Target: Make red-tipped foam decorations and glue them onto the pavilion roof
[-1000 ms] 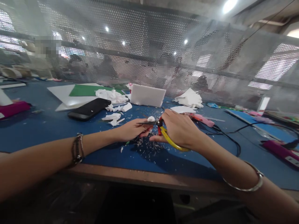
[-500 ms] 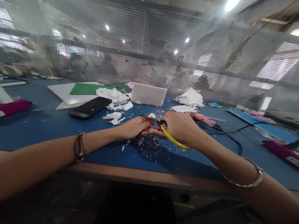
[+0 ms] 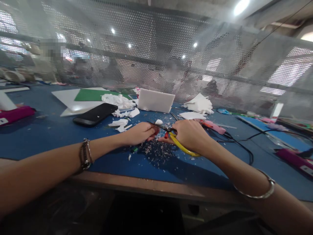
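Observation:
My right hand (image 3: 189, 134) is wrapped around the yellow-handled scissors (image 3: 181, 147), whose dark blades point left toward my other hand. A small red part (image 3: 166, 134) shows just below the pivot. My left hand (image 3: 140, 133) is closed in a pinch beneath the blade tips. Whatever lies between its fingertips is too small or hidden to make out. Just beyond the blades sits a small rounded white lump (image 3: 158, 121). Fine pale scraps (image 3: 160, 151) are scattered on the blue table under both hands.
A black phone (image 3: 96, 114) and crumpled white paper (image 3: 118, 101) lie to the left. Behind stands a white block (image 3: 156, 100). White sheets (image 3: 199, 103), a pink-handled tool (image 3: 215, 126) and a black cable (image 3: 244, 147) are on the right. A perforated screen (image 3: 151, 49) closes the back.
My left hand has drawn slightly left, so its fingertips are farther from my right hand's fingers. The scissors have shifted only a little to the right. The white lump looks unmoved.

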Demonstrator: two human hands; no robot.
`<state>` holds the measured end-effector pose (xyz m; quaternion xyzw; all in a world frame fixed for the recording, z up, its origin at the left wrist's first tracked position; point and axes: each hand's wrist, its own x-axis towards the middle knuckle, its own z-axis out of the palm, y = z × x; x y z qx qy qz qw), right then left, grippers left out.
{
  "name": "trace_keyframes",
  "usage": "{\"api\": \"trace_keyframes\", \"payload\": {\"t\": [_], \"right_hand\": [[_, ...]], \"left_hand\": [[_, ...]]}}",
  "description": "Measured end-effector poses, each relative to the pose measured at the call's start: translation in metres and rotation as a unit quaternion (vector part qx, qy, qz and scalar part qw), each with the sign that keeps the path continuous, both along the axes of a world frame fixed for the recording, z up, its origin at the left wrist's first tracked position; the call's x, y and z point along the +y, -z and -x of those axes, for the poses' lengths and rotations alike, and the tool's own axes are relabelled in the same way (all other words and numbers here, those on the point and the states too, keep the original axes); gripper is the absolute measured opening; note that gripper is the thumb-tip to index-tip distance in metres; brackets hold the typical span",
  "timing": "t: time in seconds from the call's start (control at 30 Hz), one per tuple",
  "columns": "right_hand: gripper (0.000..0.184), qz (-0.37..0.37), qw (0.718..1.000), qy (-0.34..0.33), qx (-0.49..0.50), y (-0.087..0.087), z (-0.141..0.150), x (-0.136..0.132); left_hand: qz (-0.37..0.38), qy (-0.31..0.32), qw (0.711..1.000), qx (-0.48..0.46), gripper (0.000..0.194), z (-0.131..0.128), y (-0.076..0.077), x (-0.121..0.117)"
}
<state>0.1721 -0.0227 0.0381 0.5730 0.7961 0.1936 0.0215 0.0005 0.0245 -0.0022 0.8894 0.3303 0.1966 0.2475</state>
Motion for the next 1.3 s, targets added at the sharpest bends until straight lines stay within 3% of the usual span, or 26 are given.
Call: {"api": "trace_keyframes", "payload": {"t": [0.07,0.33,0.63,0.8,0.9,1.0,1.2,1.3], "right_hand": [[0.052,0.002,1.0,0.004,0.003,0.0,-0.001,0.001],[0.053,0.001,0.999,0.026,0.027,-0.005,-0.008,0.005],[0.041,-0.024,0.994,0.099,0.044,-0.015,-0.036,0.02],[0.047,-0.015,0.991,0.128,0.039,-0.02,-0.051,0.026],[0.046,-0.003,0.989,0.144,0.038,-0.024,-0.056,0.024],[0.035,0.017,0.985,0.166,0.034,-0.027,-0.061,0.025],[0.029,0.065,0.977,0.201,0.016,-0.031,-0.081,0.056],[0.03,0.082,0.971,0.226,0.004,-0.034,-0.091,0.079]], "left_hand": [[-0.021,-0.017,0.999,0.034,0.02,0.001,0.0,0.002],[-0.089,-0.081,0.976,0.182,0.026,0.011,-0.001,0.014],[-0.105,-0.225,0.93,0.271,0.026,0.043,-0.028,0.032],[-0.14,-0.271,0.902,0.304,0.029,0.06,-0.029,0.045],[-0.199,-0.264,0.894,0.302,0.03,0.058,-0.028,0.052],[-0.234,-0.213,0.9,0.299,0.03,0.043,-0.032,0.064],[-0.22,-0.085,0.927,0.292,0.03,-0.017,-0.037,0.109],[-0.22,-0.075,0.926,0.296,0.03,-0.042,-0.029,0.126]]}}
